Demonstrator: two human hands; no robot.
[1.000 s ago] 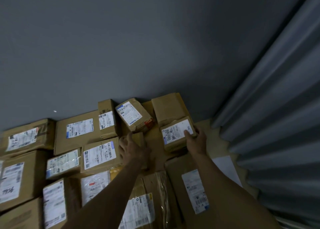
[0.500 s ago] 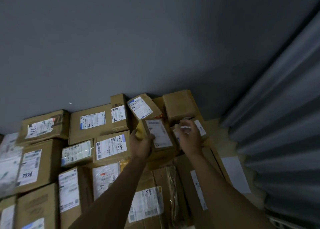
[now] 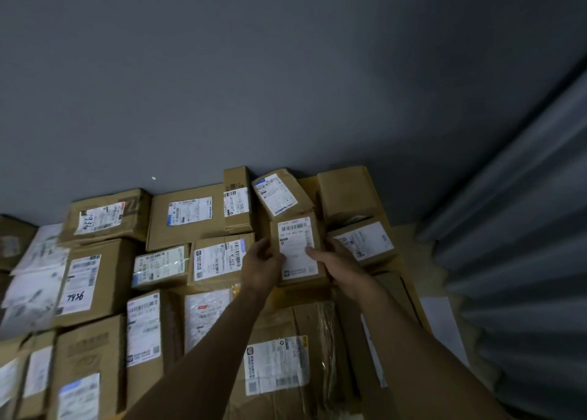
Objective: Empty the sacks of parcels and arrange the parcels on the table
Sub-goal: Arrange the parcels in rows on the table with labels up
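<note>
**Item:** small box (image 3: 298, 254), brown cardboard, white label (image 3: 297, 244) face up, among the parcels on the table (image 3: 413, 244). We cannot tell whether it rests on the parcels under it or is held just clear of them.

**Grip:** left hand (image 3: 262, 268) curled round the small box's left edge, right hand (image 3: 338, 265) curled round its right edge with the thumb across the label. Both hands hold this one box and nothing else.

**Handling, as we judge it:** light, going by its size. The walls are stiff, but the corners would crush under a hard squeeze. The label looks slick, so we would take hold on the bare cardboard of the two long edges.

**Count, placed from the small box:**
- Far to its left: white soft bags (image 3: 38, 260), two or three. They overlap, so we cannot be sure.
- Between those and the small box: cardboard boxes (image 3: 187, 213), about a dozen, several cut off by the frame.
- Behind it: tilted box (image 3: 279, 194), one.
- The small box itself: one.
- In front of it: large taped box (image 3: 279, 365), one.
- To its right: plain box (image 3: 346, 194), labelled box (image 3: 362, 241) and long flat box (image 3: 387, 308), three in all.
- Further right: sheet of paper (image 3: 441, 324), one.
- Sacks: we see none
</note>
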